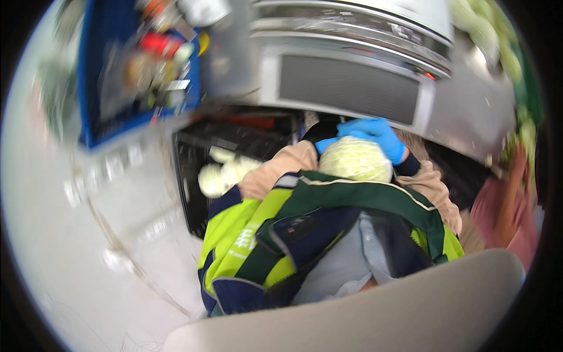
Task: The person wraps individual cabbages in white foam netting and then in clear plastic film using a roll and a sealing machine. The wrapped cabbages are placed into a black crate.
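Note:
A round pale-green vegetable (pixel 355 160), apparently a cabbage in a net-like wrap, is held close against my jacket front. My right hand (pixel 374 134), in a blue glove, curves over its far and right side. At its far left side is my left hand (pixel 324 144), also gloved in blue, mostly hidden behind the vegetable. Both hands appear to clasp it. Beside my left forearm stands a black plastic crate (pixel 187 193) holding several similar pale heads (pixel 214 179), partly covered by my sleeve. Motion blurs the view.
Ahead is a metal machine with a dark flat panel (pixel 349 86). A blue crate (pixel 83 110) of mixed packaged goods stands at far left. Green vegetables (pixel 510 57) lie along the right-hand metal counter (pixel 475 119). Another person's arm (pixel 512 202) is close on the right.

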`<state>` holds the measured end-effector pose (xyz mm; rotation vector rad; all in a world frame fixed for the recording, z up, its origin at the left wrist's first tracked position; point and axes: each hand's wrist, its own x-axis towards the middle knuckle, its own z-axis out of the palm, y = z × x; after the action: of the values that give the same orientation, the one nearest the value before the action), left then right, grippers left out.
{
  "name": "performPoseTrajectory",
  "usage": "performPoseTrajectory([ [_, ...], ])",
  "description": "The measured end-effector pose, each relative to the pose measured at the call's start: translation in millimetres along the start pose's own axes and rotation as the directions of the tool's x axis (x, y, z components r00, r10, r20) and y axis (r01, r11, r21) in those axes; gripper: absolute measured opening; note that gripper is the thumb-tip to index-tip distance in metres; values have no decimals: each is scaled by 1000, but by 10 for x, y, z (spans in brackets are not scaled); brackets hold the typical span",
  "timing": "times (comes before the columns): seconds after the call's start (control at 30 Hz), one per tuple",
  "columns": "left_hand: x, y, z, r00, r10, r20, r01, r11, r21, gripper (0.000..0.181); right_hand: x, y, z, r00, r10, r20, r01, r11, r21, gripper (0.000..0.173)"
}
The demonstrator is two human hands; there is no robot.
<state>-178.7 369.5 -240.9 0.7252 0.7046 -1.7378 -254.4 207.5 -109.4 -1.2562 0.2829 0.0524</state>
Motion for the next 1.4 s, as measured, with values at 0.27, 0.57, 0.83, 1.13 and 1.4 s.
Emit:
performPoseTrajectory([
  [0.27,-1767,-217,364,581,814,28,-800,577,-167,57,384,-357,509,816,324,479,-556,664,499,73],
  [0.57,-3128,-1082,-1469,-118,764,-634,-971,-223,-88,72,981,-493,1834,369,98,924,-231,973,-11,74],
  [0.83,-3207,-1488,-3705,-163,723,-671,-986,-133,97,74,1015,-578,1344,554,280,784,-252,954,-163,48],
  [1.13,-2730,-471,-1876,-878,256,-405,-177,613,770,56,605,-733,52,989,42,139,-26,994,-109,40],
  [1.4,-1626,1095,1115,-533,709,462,-158,-620,769,47,98,-915,-3278,-14,-781,-625,-261,606,-751,56],
])
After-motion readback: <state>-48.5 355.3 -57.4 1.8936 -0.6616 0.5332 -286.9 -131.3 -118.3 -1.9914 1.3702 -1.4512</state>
